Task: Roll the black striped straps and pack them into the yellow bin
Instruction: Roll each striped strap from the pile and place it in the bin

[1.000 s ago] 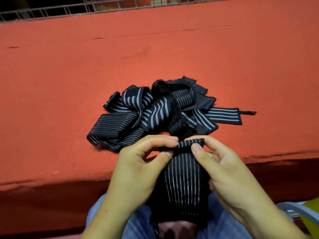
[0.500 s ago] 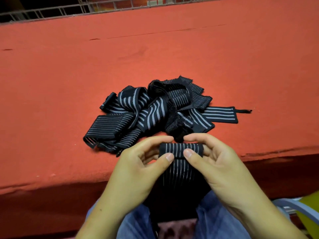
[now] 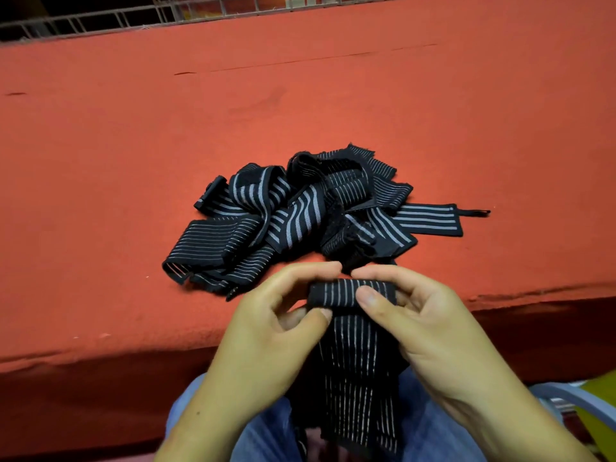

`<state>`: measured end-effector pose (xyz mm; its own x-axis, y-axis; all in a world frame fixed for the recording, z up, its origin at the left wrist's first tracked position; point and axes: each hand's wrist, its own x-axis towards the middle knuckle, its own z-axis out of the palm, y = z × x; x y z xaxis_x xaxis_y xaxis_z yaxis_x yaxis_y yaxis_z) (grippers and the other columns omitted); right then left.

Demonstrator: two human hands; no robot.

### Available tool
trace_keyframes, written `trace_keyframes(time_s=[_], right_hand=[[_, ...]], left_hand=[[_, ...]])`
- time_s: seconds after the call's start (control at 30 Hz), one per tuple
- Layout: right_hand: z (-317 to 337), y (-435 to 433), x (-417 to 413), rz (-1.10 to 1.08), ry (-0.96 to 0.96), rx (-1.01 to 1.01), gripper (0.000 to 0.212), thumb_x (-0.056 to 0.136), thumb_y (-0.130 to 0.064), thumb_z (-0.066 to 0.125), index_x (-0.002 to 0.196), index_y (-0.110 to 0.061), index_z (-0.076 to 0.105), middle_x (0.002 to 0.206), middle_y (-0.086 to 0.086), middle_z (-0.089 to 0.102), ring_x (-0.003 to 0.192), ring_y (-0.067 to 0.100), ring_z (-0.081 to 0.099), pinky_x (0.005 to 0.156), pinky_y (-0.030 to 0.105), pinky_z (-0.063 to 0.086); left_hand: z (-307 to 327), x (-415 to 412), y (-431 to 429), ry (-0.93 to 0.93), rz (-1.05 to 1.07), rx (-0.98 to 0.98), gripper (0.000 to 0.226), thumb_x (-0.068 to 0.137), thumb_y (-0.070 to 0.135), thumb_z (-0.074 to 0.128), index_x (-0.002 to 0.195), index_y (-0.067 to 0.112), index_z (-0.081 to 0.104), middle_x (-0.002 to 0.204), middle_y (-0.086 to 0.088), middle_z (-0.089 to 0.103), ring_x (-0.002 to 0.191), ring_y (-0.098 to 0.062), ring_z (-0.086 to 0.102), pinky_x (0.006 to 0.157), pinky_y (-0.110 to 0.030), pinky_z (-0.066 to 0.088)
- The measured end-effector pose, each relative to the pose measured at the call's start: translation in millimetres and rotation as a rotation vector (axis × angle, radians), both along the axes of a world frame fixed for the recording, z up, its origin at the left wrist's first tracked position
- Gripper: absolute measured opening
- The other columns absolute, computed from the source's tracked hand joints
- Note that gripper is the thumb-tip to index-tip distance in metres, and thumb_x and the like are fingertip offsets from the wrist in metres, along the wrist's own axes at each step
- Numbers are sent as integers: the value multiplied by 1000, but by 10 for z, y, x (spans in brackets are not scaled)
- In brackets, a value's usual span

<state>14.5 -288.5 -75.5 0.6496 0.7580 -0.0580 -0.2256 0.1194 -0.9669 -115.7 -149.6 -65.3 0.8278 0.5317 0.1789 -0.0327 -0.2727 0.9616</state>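
Nothing could be read anywhere in view. The black striped straps (image 3: 301, 216) showed only pale woven lines, with no label or brand legible on them, and the red desk (image 3: 133, 155) carried no lettering, numbers or signs.

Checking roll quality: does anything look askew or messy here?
The roll between left hand and right hand looks even. Only the loose straps stand out, tangled in a heap on the red table.
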Motion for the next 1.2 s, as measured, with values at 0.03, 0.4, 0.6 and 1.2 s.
trace_keyframes(time_s=[0.03, 0.4, 0.6, 1.2], right_hand=[[-7, -2, -1, 10, -12, 12, 28, 75, -26, 76, 103, -22, 80, 96, 11, 80, 83, 17, 74, 70, 24, 58], [66, 79, -176, 90, -456, -112, 33, 106, -6, 52, 122, -29, 67, 128, -16, 69, 129, 3, 58, 111, 27, 42], [3, 57, -90, 31, -363, -130, 31, 103, -26, 57, 130, -42, 59, 115, -5, 73, 103, 19, 70, 100, 55, 52], [-81, 31, -102, 66, -212, -129, 21, 95, -58, 60, 108, -42, 62, 84, -12, 67, 84, 11, 63, 87, 47, 52]], left_hand=[[10, 0, -30, 21, -45, -61, 50, 91, -7, 65, 129, 25, 64, 132, 14, 68, 123, -1, 63, 97, -14, 48], [-42, 47, -181, 120, 46, -5, 56, 96, 46, 48, 150, 50, 33, 142, 38, 50, 134, 14, 46, 113, -25, 35], [30, 7, -97, 120, -19, 13, 41, 103, 18, 60, 140, 34, 55, 131, 22, 66, 119, 4, 63, 98, -15, 47], [-46, 29, -89, 50, 85, 59, 45, 87, -7, 73, 99, 37, 75, 107, 10, 74, 100, -4, 69, 83, -15, 51]])
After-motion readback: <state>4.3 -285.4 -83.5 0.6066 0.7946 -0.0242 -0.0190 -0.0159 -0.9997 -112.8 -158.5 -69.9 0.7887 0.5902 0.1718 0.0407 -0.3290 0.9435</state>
